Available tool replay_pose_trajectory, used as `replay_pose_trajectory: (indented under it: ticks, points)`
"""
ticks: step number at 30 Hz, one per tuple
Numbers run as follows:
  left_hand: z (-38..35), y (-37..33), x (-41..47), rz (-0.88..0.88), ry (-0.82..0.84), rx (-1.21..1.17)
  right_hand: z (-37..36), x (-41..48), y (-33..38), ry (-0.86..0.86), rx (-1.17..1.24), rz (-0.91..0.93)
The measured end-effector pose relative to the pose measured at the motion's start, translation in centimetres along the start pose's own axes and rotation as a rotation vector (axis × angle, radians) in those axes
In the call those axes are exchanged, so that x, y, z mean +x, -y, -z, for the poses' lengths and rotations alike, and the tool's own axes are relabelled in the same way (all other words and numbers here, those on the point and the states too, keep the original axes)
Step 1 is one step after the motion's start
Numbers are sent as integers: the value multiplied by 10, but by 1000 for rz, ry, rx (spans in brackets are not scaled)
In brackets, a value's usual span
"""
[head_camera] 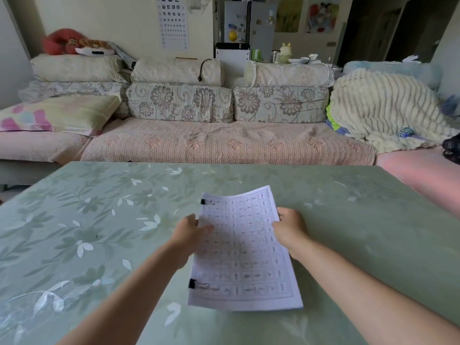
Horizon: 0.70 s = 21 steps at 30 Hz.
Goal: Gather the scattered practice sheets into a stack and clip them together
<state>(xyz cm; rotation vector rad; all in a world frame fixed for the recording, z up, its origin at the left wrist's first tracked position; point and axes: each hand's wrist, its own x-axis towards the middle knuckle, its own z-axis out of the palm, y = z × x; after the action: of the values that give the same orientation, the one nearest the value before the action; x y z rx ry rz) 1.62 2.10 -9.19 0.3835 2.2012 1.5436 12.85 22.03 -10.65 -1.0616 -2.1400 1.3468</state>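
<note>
Head cam: I've got the sheet stack (245,250) gripped between both hands over the green table (361,220), left hand (190,232) pinching its left edge, right hand (290,229) its right. Two binder clips (192,283) sit on the left edge.

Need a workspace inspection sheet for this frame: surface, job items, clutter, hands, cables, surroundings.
Surface: table under a green leaf-print cover; no loose sheets on it.
Job's things: stack of practice sheets held between both hands, top edge curling. Two black binder clips on its left edge, upper binder clip and lower binder clip.
Clutter: nothing seen on the table.
Grippers: left hand grips the stack's left edge; right hand grips the right edge.
Cables: black cord draped over a sofa back cushion.
Surroundings: sofa behind the table with a pillow and a cream blanket; eye chart on the wall.
</note>
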Motion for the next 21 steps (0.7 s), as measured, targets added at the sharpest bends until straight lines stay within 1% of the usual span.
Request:
replay_pose_trajectory:
  ticks: [2, 4, 5, 7, 8, 9, 11, 14, 18, 21]
  points:
    - [-3, 0, -2, -48, 117, 32, 5, 3, -3, -27, -82, 42]
    - [-6, 6, 0, -45, 199, 142, 6, 2, -8, 42, -233, 80]
    - [-6, 11, 2, -57, 220, 287, 4, 2, -14, 109, -357, 98]
    - [-10, 23, 5, -135, 216, 702, 4, -2, -22, 231, -665, 107]
    - [-12, 29, 5, -185, 182, 866, 3, -5, -25, 246, -773, 132]
    - [-14, 32, 2, -202, 155, 935, 4, -7, -28, 239, -829, 154]
    - [-17, 35, -2, -257, 120, 945, 5, -10, -33, 233, -856, 154]
    - [-18, 44, -3, -344, 102, 1038, 1, -9, -40, 212, -885, 157]
    - [-17, 41, -3, -359, 79, 1042, 4, -10, -36, 198, -859, 172]
    - [-13, 39, -1, -344, 87, 1019, 10, -11, -36, 242, -848, 168]
